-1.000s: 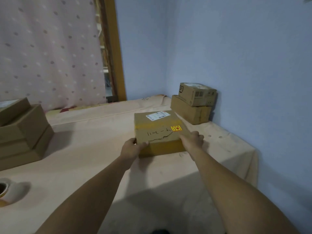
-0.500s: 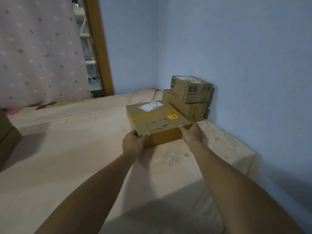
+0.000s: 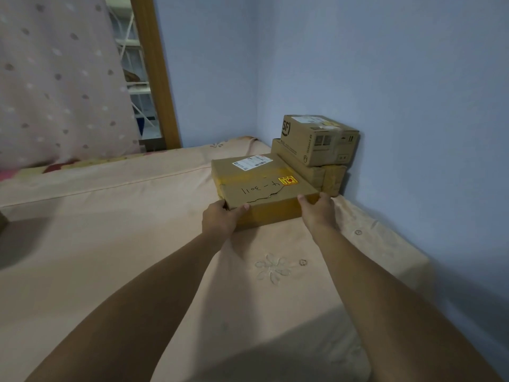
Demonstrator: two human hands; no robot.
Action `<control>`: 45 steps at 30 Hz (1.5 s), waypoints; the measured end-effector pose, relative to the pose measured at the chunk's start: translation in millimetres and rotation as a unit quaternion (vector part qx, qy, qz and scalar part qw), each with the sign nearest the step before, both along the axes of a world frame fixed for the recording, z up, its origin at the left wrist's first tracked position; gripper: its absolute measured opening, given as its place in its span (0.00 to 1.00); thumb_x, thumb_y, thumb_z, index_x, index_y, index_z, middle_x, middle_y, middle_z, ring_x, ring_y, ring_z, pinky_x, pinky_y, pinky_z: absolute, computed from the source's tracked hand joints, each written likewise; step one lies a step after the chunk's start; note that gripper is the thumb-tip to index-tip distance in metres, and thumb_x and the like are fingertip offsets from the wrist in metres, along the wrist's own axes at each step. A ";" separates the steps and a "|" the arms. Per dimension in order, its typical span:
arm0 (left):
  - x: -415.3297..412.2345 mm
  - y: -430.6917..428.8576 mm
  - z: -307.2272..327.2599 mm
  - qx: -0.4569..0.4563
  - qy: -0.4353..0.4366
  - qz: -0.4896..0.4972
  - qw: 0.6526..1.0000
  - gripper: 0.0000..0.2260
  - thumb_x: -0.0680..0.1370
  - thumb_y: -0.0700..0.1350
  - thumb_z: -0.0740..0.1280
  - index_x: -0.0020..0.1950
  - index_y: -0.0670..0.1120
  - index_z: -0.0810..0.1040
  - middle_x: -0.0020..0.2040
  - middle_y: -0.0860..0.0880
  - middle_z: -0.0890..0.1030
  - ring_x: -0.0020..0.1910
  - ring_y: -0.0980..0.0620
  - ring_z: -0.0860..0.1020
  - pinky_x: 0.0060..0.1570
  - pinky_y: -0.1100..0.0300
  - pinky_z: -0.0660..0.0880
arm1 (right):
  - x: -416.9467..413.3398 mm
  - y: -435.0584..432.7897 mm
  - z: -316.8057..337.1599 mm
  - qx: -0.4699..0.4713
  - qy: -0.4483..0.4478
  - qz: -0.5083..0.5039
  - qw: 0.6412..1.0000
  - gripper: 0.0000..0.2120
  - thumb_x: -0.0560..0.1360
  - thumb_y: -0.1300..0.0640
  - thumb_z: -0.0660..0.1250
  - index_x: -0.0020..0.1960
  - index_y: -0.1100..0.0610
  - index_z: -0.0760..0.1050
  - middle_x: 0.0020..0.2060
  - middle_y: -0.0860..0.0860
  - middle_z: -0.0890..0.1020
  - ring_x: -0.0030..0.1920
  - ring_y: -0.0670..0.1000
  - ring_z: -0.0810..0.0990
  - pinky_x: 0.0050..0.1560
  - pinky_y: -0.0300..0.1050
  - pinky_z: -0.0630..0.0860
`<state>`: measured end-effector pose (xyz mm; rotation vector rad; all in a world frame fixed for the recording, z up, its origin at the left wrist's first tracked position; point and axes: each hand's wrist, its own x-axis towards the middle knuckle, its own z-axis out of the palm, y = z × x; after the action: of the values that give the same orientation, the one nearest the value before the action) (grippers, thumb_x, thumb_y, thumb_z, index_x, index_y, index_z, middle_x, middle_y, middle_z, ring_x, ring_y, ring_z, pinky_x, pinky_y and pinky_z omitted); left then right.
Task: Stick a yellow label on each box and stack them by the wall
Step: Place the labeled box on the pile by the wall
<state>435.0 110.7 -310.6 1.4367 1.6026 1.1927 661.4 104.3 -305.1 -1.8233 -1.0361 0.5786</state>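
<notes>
A flat cardboard box (image 3: 259,186) lies on the cloth-covered surface, with a white shipping label, handwriting and a yellow label (image 3: 288,180) on its top. My left hand (image 3: 220,220) grips its near left corner. My right hand (image 3: 316,213) grips its near right corner. Just behind it, against the blue wall, a small box (image 3: 316,140) sits on a longer flat box (image 3: 311,172). The held box's far right edge is close to or touching that stack.
The pink cloth-covered surface (image 3: 137,244) ends at a drop along its right edge (image 3: 407,244) next to the blue wall (image 3: 413,106). A dotted curtain (image 3: 55,78) and a wooden door frame (image 3: 154,73) stand at the back left.
Both hands have carried the flat box farther back and right, up to the stack by the wall. My view turned right, so the boxes at the left dropped out of sight.
</notes>
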 end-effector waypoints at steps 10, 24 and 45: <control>7.5 -6.5 3.0 -0.002 -0.005 0.009 1.000 0.24 0.75 0.54 0.74 0.66 0.44 0.77 0.53 0.52 0.77 0.50 0.51 0.75 0.46 0.59 0.71 | -1.6 -3.1 0.6 -0.018 0.009 0.004 1.000 0.29 0.82 0.44 0.63 0.78 0.56 0.60 0.73 0.54 0.69 0.70 0.59 0.72 0.62 0.53 0.68; -14.2 -38.6 25.0 -0.011 0.055 -0.006 0.998 0.24 0.79 0.56 0.68 0.70 0.45 0.74 0.66 0.46 0.76 0.60 0.47 0.75 0.55 0.55 0.73 | -26.1 -41.2 13.2 -0.004 -0.064 0.010 0.998 0.27 0.83 0.48 0.62 0.78 0.54 0.61 0.74 0.55 0.69 0.71 0.60 0.71 0.65 0.56 0.73; -313.7 -193.0 116.2 -0.009 0.388 0.162 0.907 0.23 0.79 0.58 0.63 0.70 0.47 0.74 0.68 0.47 0.74 0.65 0.44 0.74 0.59 0.49 0.74 | -308.1 -98.6 90.5 0.051 -0.204 0.318 0.925 0.26 0.83 0.42 0.56 0.76 0.54 0.67 0.74 0.53 0.71 0.72 0.58 0.70 0.70 0.55 0.70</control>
<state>121.3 -82.2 -194.4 1.8096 2.4567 0.7857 353.3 5.7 -214.7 -1.5256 -1.9382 0.5081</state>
